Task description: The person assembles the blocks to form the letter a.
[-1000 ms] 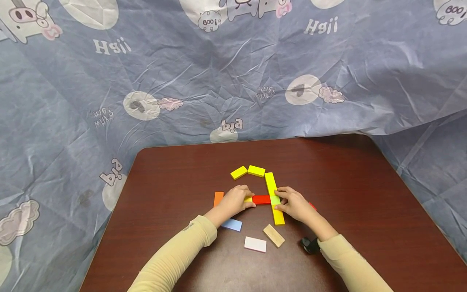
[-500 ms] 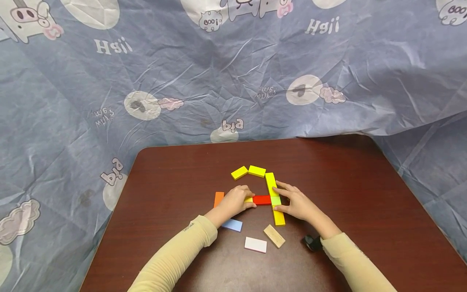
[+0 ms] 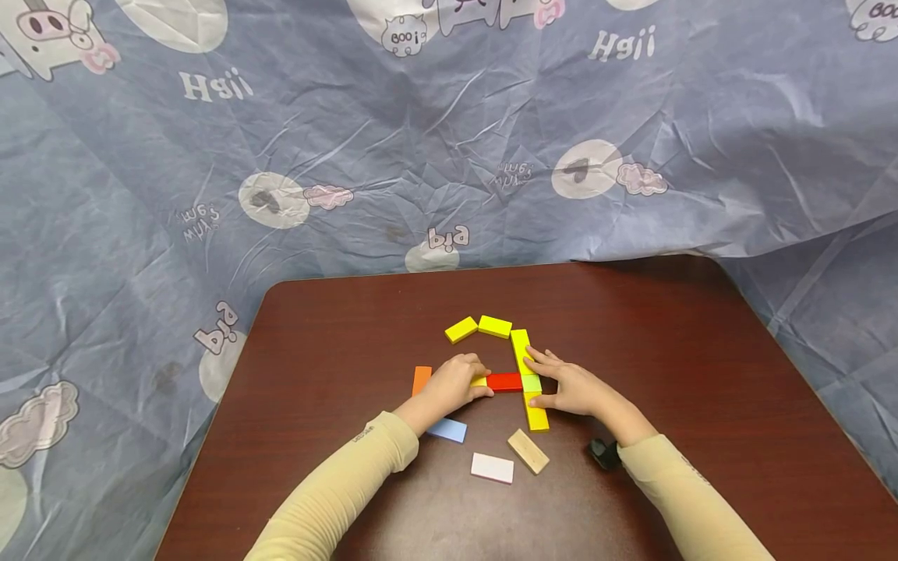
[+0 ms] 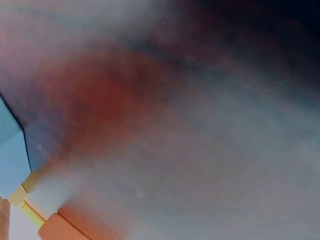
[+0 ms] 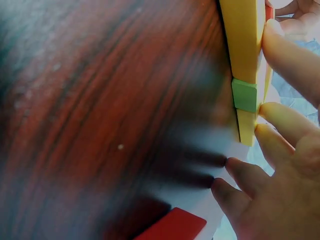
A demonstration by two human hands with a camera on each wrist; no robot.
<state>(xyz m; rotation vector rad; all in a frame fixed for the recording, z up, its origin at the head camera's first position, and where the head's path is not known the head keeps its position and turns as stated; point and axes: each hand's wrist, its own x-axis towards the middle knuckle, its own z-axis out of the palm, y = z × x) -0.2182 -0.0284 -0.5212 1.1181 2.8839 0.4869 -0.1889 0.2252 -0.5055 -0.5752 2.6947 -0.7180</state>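
Note:
In the head view my left hand [image 3: 449,387] pinches a yellow block [image 3: 479,382] between thumb and fingers, against the left end of a red block [image 3: 504,382]. The red block's other end meets a small green block face [image 3: 532,383]. Above the green runs an upper yellow block [image 3: 520,343], below it a lower yellow block [image 3: 539,419]. My right hand [image 3: 577,388] lies along this column's right side, fingertips touching the upper yellow and thumb on the lower one. The right wrist view shows its fingers spread beside the green block [image 5: 244,95]. Blur fills most of the left wrist view.
Two more yellow blocks, one tilted [image 3: 461,329] and one flatter [image 3: 495,326], lie behind. An orange block [image 3: 422,379] and a blue block [image 3: 449,430] are partly hidden by my left arm. White [image 3: 493,467] and tan [image 3: 528,451] blocks lie nearer. Another red block [image 5: 172,225] shows in the right wrist view.
My right hand's fingers have slid from around the green block to the upper yellow block, its wrist shifting right. The left hand stays in place; the blocks look unmoved.

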